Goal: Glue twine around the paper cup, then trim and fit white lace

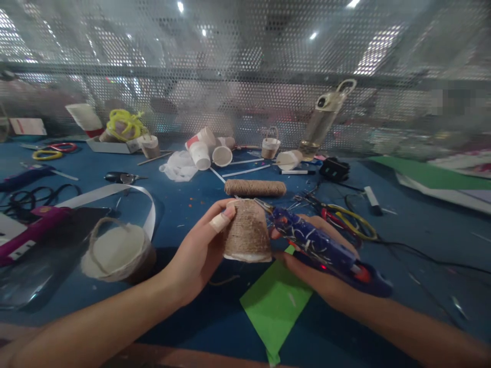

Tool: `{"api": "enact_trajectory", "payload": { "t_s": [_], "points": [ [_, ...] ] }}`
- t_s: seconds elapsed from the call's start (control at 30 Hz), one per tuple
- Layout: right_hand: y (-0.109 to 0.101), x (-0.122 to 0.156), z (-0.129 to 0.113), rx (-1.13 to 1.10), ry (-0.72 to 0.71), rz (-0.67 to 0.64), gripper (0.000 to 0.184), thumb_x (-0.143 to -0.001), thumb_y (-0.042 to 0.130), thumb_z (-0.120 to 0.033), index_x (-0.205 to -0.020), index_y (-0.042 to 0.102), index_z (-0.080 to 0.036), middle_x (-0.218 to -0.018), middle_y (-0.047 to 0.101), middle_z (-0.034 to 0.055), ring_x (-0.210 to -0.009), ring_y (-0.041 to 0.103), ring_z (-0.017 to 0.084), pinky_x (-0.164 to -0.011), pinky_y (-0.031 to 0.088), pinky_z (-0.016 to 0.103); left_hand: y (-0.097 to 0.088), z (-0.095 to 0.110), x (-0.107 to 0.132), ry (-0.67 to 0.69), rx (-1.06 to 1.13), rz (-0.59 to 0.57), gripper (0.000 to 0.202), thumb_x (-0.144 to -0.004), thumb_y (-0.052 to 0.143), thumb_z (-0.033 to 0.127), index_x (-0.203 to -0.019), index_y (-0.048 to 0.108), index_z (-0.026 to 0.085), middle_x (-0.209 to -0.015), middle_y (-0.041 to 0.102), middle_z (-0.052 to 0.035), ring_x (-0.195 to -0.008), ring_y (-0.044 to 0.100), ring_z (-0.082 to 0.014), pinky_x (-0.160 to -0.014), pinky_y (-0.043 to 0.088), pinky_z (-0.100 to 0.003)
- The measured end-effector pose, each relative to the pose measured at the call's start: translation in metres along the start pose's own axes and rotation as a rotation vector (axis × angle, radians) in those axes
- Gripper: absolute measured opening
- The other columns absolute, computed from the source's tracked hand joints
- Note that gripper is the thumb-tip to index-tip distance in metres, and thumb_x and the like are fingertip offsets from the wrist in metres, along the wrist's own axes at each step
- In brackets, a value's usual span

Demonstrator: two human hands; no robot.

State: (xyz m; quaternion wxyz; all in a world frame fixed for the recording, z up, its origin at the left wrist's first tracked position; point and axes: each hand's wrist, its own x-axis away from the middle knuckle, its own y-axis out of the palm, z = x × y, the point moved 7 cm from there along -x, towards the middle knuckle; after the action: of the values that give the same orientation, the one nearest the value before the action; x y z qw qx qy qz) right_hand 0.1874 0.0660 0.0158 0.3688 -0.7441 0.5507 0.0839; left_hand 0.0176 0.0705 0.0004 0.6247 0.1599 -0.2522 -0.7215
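Note:
My left hand (205, 240), with a pale bandage round one finger, grips a twine-wrapped cup (247, 232) by its left side. The cup is upside down, its white rim facing down. Wrapped round a blue hot glue gun (314, 237), my right hand (326, 271) holds the metal nozzle at the upper right edge of the cup; whether it touches cannot be made out. A small red light glows on the gun. Just behind the cup lies a roll of brown twine (255, 188). Below the hands is a green sheet of paper (276, 301).
A small twine-trimmed basket (118, 250) stands left, near a magenta glue gun (32, 232) and white ribbon (151, 209). Paper cups (200, 153) and a bottle (321, 120) sit at the back before a perforated metal panel (238, 61). Scissors (356, 222) and a cable (429, 250) lie right.

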Motion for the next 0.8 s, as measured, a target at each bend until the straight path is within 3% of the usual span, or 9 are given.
{"api": "enact_trajectory", "payload": {
  "t_s": [0.1, 0.27, 0.5, 0.6, 0.7, 0.8],
  "points": [
    [-0.005, -0.003, -0.007, -0.145, -0.073, 0.044, 0.021, -0.088, 0.067, -0.014, -0.092, 0.054, -0.030, -0.098, 0.065, 0.0010, -0.092, 0.066, 0.021, -0.080, 0.056, 0.036, 0.002, -0.004, -0.001, -0.046, -0.014, -0.021, 0.026, -0.091, 0.064, 0.037, -0.109, 0.068, 0.019, -0.105, 0.073, -0.0090, -0.095, 0.068, -0.0260, -0.085, 0.054, -0.038],
    [0.000, -0.005, -0.011, -0.175, -0.189, -0.071, 0.026, -0.085, 0.066, -0.006, -0.095, 0.056, -0.028, -0.095, 0.064, 0.0000, -0.091, 0.064, 0.019, -0.081, 0.053, 0.036, 0.003, -0.007, -0.002, -0.079, -0.028, -0.060, 0.034, -0.093, 0.061, 0.040, -0.116, 0.068, 0.016, -0.107, 0.072, -0.0105, -0.092, 0.067, -0.0244, -0.083, 0.055, -0.037],
    [-0.001, -0.004, -0.013, -0.109, -0.198, -0.035, 0.017, -0.091, 0.062, -0.011, -0.091, 0.056, -0.027, -0.093, 0.066, 0.0024, -0.088, 0.065, 0.020, -0.080, 0.053, 0.038, -0.001, -0.011, -0.001, -0.083, -0.003, -0.060, 0.033, -0.093, 0.064, 0.042, -0.115, 0.070, 0.018, -0.107, 0.073, -0.0083, -0.092, 0.066, -0.0203, -0.086, 0.054, -0.032],
    [-0.001, -0.006, -0.013, -0.085, -0.253, -0.072, 0.015, -0.091, 0.067, -0.017, -0.093, 0.058, -0.028, -0.095, 0.067, 0.0026, -0.091, 0.066, 0.021, -0.080, 0.053, 0.037, -0.002, -0.014, -0.003, -0.100, -0.025, -0.057, 0.037, -0.093, 0.063, 0.045, -0.117, 0.069, 0.017, -0.105, 0.073, -0.0085, -0.090, 0.066, -0.0189, -0.082, 0.053, -0.029],
    [-0.002, -0.007, -0.012, -0.082, -0.326, -0.095, 0.012, -0.090, 0.070, -0.026, -0.092, 0.058, -0.028, -0.092, 0.067, 0.0028, -0.089, 0.067, 0.021, -0.077, 0.054, 0.035, -0.002, -0.015, -0.004, -0.103, -0.036, -0.056, 0.038, -0.095, 0.062, 0.044, -0.120, 0.067, 0.016, -0.112, 0.072, -0.0088, -0.097, 0.065, -0.0192, -0.087, 0.052, -0.028],
    [-0.003, -0.007, -0.013, -0.076, -0.338, -0.073, 0.012, -0.090, 0.068, -0.020, -0.092, 0.058, -0.027, -0.091, 0.067, 0.0026, -0.087, 0.067, 0.021, -0.077, 0.054, 0.036, -0.003, -0.013, -0.003, -0.085, -0.057, -0.028, 0.038, -0.095, 0.062, 0.044, -0.121, 0.066, 0.017, -0.114, 0.072, -0.0083, -0.098, 0.066, -0.0195, -0.086, 0.052, -0.029]
  ]
}}
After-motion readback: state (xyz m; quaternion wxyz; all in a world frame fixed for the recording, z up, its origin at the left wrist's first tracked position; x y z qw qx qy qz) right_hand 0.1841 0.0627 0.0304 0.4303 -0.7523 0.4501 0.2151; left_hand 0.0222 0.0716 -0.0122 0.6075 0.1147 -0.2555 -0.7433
